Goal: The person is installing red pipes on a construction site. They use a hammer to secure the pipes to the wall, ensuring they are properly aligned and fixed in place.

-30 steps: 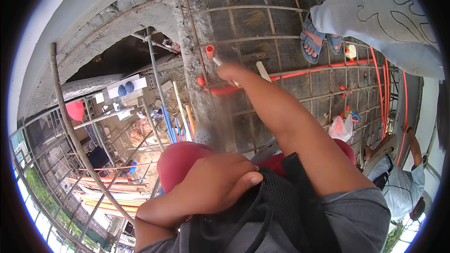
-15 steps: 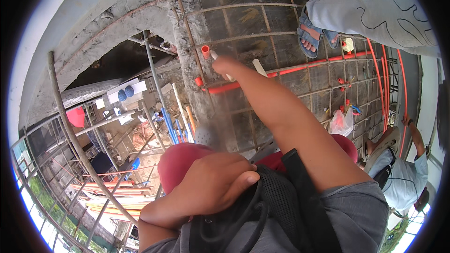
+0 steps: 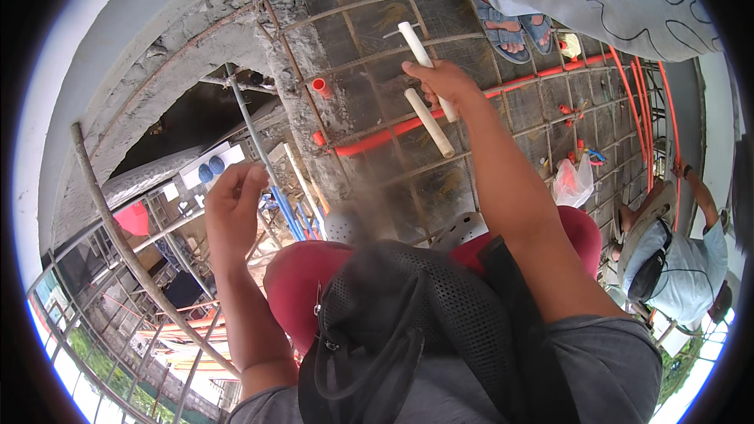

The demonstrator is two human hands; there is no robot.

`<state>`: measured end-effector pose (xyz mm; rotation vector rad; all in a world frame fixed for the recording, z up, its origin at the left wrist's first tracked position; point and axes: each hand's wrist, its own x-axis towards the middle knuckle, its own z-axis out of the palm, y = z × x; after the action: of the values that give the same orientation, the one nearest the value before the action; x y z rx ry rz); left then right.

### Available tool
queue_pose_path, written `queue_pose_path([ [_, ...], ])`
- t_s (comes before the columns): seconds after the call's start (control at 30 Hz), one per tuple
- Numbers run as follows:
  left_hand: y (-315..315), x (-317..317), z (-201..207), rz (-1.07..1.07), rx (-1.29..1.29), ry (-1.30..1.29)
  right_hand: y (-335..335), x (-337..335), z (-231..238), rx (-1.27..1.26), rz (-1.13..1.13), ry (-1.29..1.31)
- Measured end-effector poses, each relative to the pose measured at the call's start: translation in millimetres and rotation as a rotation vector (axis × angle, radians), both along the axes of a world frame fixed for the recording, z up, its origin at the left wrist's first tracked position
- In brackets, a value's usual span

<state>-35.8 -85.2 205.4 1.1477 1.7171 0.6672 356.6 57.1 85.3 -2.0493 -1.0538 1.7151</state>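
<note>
My right hand (image 3: 449, 88) grips a short white pipe (image 3: 416, 43) above the rebar grid. A thin rod crosses near the pipe's far end; whether it is part of the pipe I cannot tell. Beside that hand a second white pipe (image 3: 430, 123) lies slanted across the bars and a long orange pipe (image 3: 369, 142). My left hand (image 3: 236, 192) is raised at the left with its fingers curled in and nothing visible in them. An upright orange pipe end (image 3: 321, 87) stands between my hands, near the rough concrete edge.
A large opening (image 3: 204, 114) with broken edges lies at the far left, near a metal pole (image 3: 250, 114). Another person's sandalled feet (image 3: 503, 31) stand on the grid at the far right. A second person (image 3: 675, 267) crouches at right, near a plastic bag (image 3: 573, 182).
My right hand has moved right with the white pipe, away from the upright orange pipe end. My left hand has lifted off my lap and swung left.
</note>
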Motion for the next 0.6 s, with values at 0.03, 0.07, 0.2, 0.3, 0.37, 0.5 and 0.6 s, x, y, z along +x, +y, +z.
queue_pose_path([
  [0.03,14,-12,-46,-0.068,-0.034,0.162,-1,15,-3,0.039,0.059,-0.024],
  [0.07,26,-21,-96,-0.131,-0.039,0.293,0,27,-7,0.061,0.110,-0.086],
  [0.2,40,-28,-260,-0.291,-0.148,0.384,-16,38,-26,0.083,0.245,-0.341],
  [0.3,50,-13,-310,-0.130,-0.408,0.015,-42,23,-33,0.015,0.460,-0.541],
  [0.37,55,-1,-312,-0.177,-0.384,0.048,-58,11,-36,-0.039,0.497,-0.556],
  [0.5,65,18,-303,-0.312,-0.370,0.181,-74,6,-42,0.081,0.329,-0.467],
  [0.6,70,25,-305,-0.339,-0.360,0.267,-78,23,-35,0.277,0.363,-0.604],
])
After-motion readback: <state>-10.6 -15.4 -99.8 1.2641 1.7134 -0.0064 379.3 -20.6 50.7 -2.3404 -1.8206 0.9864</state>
